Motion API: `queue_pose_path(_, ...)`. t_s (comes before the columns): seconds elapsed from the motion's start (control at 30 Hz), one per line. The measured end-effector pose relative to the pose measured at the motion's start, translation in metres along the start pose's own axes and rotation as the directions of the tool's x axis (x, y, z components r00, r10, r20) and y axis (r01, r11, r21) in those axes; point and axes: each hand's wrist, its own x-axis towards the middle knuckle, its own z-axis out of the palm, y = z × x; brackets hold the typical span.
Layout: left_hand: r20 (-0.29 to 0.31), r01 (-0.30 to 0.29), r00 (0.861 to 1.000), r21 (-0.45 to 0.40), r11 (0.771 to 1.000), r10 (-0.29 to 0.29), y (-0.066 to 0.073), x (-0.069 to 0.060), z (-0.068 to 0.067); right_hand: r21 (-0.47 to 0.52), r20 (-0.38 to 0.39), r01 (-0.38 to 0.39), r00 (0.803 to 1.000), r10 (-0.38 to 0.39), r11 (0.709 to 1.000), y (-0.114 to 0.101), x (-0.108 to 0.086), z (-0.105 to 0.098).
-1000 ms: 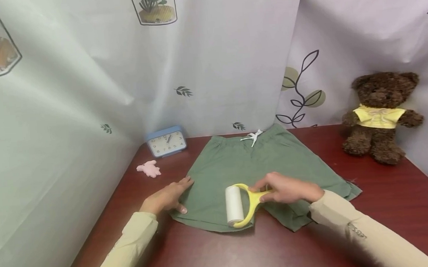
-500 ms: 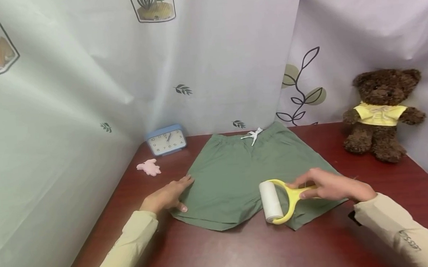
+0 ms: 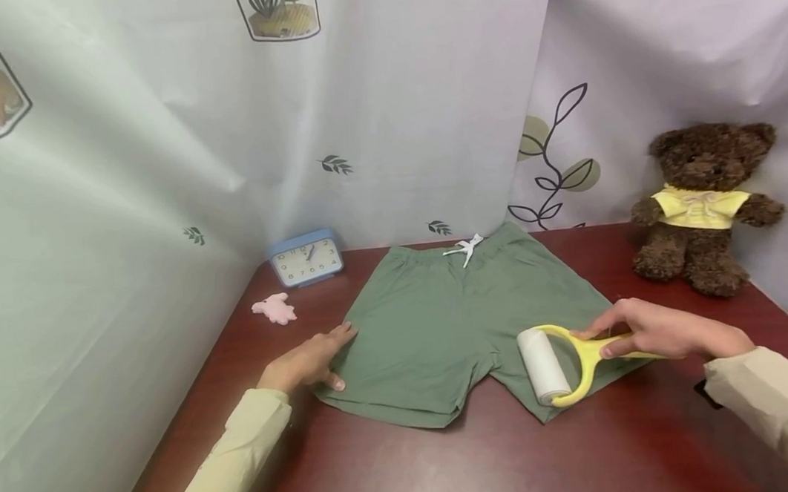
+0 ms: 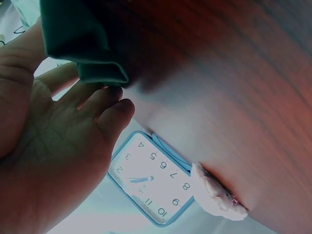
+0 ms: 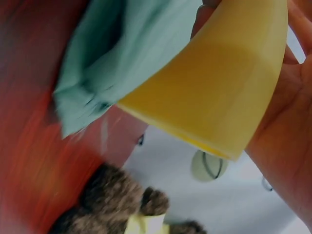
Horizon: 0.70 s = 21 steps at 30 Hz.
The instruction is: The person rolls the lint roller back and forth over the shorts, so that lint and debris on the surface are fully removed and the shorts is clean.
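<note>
Green shorts (image 3: 431, 315) with a white drawstring (image 3: 464, 250) lie spread out, waistband at the far side. My right hand (image 3: 662, 327) grips the yellow handle of a lint roller (image 3: 544, 364), its white cylinder lying over the right leg of the shorts. The yellow handle (image 5: 209, 83) fills much of the right wrist view, beside a frayed corner of the cloth (image 5: 87, 102). My left hand (image 3: 309, 363) rests on the outer edge of the left leg, fingers extended and thumb apart. In the left wrist view, a green cloth edge (image 4: 78, 44) partly covers that hand's (image 4: 63, 126) fingertips.
A blue alarm clock (image 3: 306, 259) and a small pink animal-shaped piece (image 3: 275, 309) stand at the back left of the red-brown table (image 3: 392, 473). A brown teddy bear (image 3: 695, 249) in yellow sits back right. Printed white curtains (image 3: 388, 127) enclose the table.
My right hand has carried the lint roller rightward from the left leg of the shorts onto the right leg. The left leg's hem shifted slightly. My left hand has stayed in place.
</note>
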Motion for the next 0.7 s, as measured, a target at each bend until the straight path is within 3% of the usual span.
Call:
queue_pose_path(0.37, -0.002, -0.017, 1.0, 0.017, 1.0, 0.017, 0.001, 0.003, 0.0, 0.127, 0.057, -0.054, 0.997, 0.047, 0.99, 0.036, -0.046, -0.022)
queue_pose_path(0.47, -0.005, -0.015, 1.0, 0.014, 1.0, 0.015, 0.001, 0.003, -0.001, 0.134, 0.101, -0.148, 0.986, 0.135, 0.98, 0.044, -0.059, -0.032)
queue_pose_path(0.57, -0.002, -0.015, 1.0, 0.004, 1.0, 0.015, 0.002, 0.004, 0.0, 0.121, 0.134, -0.259, 0.961, 0.243, 0.958, 0.05, -0.071, -0.041)
queue_pose_path(0.7, 0.006, -0.015, 1.0, -0.002, 1.0, 0.015, 0.003, 0.005, 0.001, 0.095, 0.143, -0.304, 0.947, 0.289, 0.948, 0.058, -0.086, -0.052)
